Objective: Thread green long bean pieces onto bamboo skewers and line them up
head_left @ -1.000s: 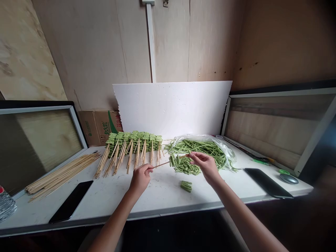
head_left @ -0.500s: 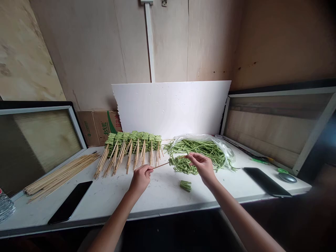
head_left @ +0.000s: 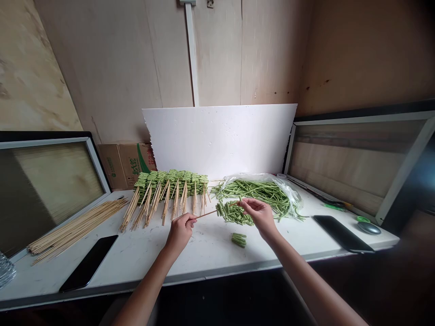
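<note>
My left hand (head_left: 180,229) is closed around the lower end of a bamboo skewer (head_left: 205,214), which points up to the right. Several short green bean pieces (head_left: 222,208) sit threaded side by side on it. At the skewer's far end, my right hand (head_left: 261,216) pinches a green bean piece (head_left: 240,199) between thumb and fingers; the contact with the tip is too small to make out. Below and behind the skewer lies a pile of cut bean pieces (head_left: 242,219). A small bundle of bean pieces (head_left: 239,240) rests nearer the front edge.
Stacked bean skewers (head_left: 171,180) stand at the back left, sticks toward me. Loose bamboo skewers (head_left: 79,222) lie at left beside a black phone (head_left: 90,262). Long green beans (head_left: 254,191) spill from a plastic bag. Another phone (head_left: 341,233) and a mouse (head_left: 369,227) are at right.
More bean pieces now show on the skewer, spread further along it. My right hand stays at the skewer's far end with a bean piece. The view has shifted slightly.
</note>
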{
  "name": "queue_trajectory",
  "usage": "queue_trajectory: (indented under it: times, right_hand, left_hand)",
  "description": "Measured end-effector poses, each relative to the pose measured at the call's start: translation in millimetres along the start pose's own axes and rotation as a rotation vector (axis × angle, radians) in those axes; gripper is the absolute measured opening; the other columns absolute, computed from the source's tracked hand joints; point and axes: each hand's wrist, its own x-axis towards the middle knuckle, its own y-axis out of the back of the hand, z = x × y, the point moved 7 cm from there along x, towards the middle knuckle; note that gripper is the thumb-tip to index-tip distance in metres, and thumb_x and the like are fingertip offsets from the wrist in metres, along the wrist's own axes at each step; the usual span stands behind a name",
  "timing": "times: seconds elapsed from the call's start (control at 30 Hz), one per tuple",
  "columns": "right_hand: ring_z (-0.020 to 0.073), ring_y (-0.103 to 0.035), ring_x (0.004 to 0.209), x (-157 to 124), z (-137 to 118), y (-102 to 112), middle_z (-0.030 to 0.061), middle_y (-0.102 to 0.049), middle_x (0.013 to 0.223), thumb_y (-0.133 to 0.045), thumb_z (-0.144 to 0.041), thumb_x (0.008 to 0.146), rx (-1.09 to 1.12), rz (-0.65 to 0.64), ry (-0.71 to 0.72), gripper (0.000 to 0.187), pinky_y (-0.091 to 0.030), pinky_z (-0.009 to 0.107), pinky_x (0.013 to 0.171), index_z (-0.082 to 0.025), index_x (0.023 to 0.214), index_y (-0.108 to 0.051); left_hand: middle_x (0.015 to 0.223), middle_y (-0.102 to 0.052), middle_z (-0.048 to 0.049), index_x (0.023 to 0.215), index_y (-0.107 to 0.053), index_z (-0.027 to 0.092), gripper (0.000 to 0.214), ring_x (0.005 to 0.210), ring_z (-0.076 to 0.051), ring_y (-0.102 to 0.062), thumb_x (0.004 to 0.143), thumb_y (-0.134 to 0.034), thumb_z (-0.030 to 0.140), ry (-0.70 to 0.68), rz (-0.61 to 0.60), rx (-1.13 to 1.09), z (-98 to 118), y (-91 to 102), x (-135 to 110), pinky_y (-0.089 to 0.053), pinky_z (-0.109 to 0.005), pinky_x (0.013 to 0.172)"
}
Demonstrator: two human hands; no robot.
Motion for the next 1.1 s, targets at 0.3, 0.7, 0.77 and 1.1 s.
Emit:
queue_trajectory:
  times: [0.3,0.7,0.77,1.1]
  right_hand:
    - [0.0281,-0.073,0.087,0,-9,1,0.0124,-0.08,0.094,-0.086,-0.055,0.074,-0.028,0.011,0.025,0.038,-0.058,0.037,0.07,-0.021,0.089,-0.081]
    - [0.028,-0.072,0.089,1,-6,5,0.0119,-0.08,0.094,-0.087,-0.051,0.075,-0.05,0.017,0.055,0.033,-0.058,0.036,0.072,-0.021,0.087,-0.081]
    - [0.0277,-0.072,0.089,1,-5,6,0.0116,-0.08,0.093,-0.087,-0.051,0.075,-0.049,0.02,0.059,0.031,-0.058,0.036,0.072,-0.022,0.086,-0.081]
    - [0.0279,-0.073,0.087,1,-1,6,0.0126,-0.079,0.094,-0.086,-0.055,0.074,-0.062,0.027,0.047,0.037,-0.058,0.037,0.072,-0.02,0.088,-0.08]
  left_hand:
    - [0.076,-0.073,-0.0039,0.094,-0.074,0.017,0.029,0.066,-0.016,-0.066,0.091,-0.047,0.009,-0.008,-0.092,-0.078,0,-12.2,-3,-0.051,-0.025,0.066]
    - [0.077,-0.075,-0.0039,0.091,-0.073,0.019,0.025,0.066,-0.016,-0.069,0.089,-0.05,0.008,-0.085,0.027,-0.065,-1,-7.1,-4,-0.054,-0.025,0.064]
    - [0.078,-0.074,-0.0036,0.089,-0.071,0.019,0.022,0.068,-0.016,-0.069,0.089,-0.051,0.009,-0.1,0.031,-0.039,2,-7.6,-5,-0.054,-0.025,0.064]
    - [0.07,-0.068,-0.0024,0.089,-0.071,0.018,0.027,0.066,-0.016,-0.066,0.091,-0.046,0.008,-0.089,-0.133,-0.047,6,-16.6,-5,-0.052,-0.025,0.066]
